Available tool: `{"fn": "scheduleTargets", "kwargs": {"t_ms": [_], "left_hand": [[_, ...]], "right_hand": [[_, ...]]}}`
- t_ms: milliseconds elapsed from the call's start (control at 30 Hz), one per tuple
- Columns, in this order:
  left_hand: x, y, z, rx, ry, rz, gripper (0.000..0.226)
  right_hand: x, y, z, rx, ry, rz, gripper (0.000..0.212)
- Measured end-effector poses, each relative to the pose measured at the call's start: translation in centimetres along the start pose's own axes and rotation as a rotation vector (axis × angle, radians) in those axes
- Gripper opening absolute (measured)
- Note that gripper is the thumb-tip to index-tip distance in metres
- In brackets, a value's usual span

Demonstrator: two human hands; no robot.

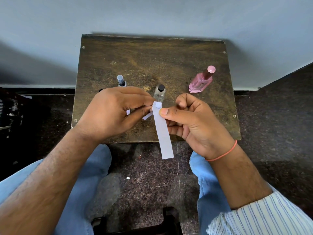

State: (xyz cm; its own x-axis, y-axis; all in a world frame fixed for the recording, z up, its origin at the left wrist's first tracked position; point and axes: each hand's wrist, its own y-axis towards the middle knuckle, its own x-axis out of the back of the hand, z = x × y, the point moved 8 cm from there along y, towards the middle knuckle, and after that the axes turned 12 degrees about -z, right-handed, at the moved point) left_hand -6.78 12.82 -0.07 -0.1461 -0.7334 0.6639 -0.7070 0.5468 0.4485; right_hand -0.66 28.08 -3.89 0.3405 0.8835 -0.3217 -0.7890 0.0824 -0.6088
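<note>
Holding the paper strip (163,133) above the near edge of the table (152,56), my left grip (111,112) pinching its folded top and my right grip (194,119) pinching just below, I judge a hard tug could tear it or knock the clear bottle (159,94) just behind.

— Obstacles near the clear bottle (159,94)?
— Entered: dark-capped bottle (121,81) to its left, partly hidden; pink bottle (201,81) well to its right; left hand (115,112), right hand (191,119) and the paper strip (163,133) pinched between them, just in front of it.
— Free room?
— Bare table (152,56) is noted behind it as far as the wall (152,14); a wide gap is left between it and the pink bottle.
</note>
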Motion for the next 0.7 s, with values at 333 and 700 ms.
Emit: {"fn": "scheduleTargets", "kwargs": {"t_ms": [333, 700], "left_hand": [[0.7, 0.3, -0.9, -0.045, 0.008, -0.048, 0.020], [1.0, 0.5, -1.4, -0.068, -0.001, -0.065, 0.022]], "right_hand": [[-0.5, -0.6, 0.0, -0.071, 0.143, 0.008, 0.046], [-0.8, -0.9, -0.1, -0.105, 0.195, 0.034, 0.048]]}}
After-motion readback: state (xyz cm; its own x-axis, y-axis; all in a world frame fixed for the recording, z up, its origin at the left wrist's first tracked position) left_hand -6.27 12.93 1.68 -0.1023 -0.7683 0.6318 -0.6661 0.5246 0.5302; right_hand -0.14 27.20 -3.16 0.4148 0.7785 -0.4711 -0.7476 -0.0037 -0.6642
